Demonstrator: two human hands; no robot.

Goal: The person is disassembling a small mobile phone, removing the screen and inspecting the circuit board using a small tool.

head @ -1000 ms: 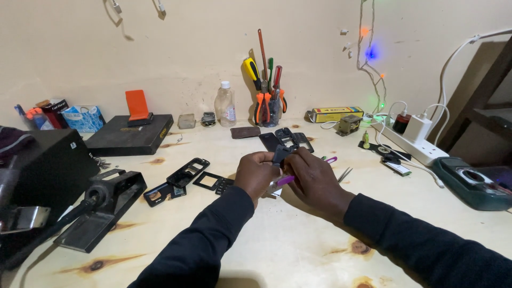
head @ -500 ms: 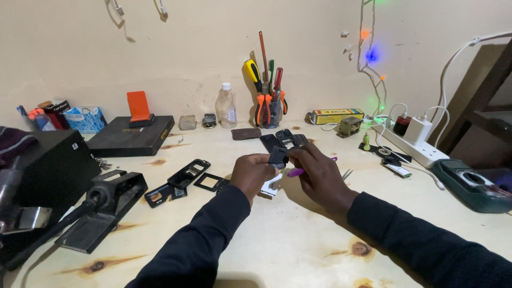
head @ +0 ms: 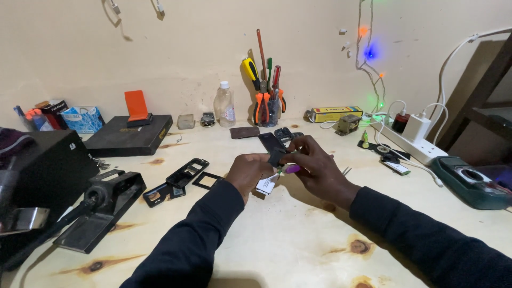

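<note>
Left hand [head: 248,172]: frame centre, grasping a small black phone part [head: 276,153].
Right hand [head: 314,166]: just beside it, pinching the same part and gripping a purple-handled tool [head: 290,169].
Workbench [head: 277,234]: pale wood, below.

A pale wooden counter [head: 298,240] with dark brown knots fills the lower part of the view and runs back to a cream plaster wall [head: 181,48], scuffed and stained in places. At the counter's far edge the wall meets it in a plain line. Toward the far right corner a string of small coloured lights [head: 369,53] hangs down the wall, glowing blue, orange and green against the paint. At the right edge stands a dark wooden shelf frame [head: 482,101] with a slanted brace. The light is soft and even, casting faint shadows.
</note>
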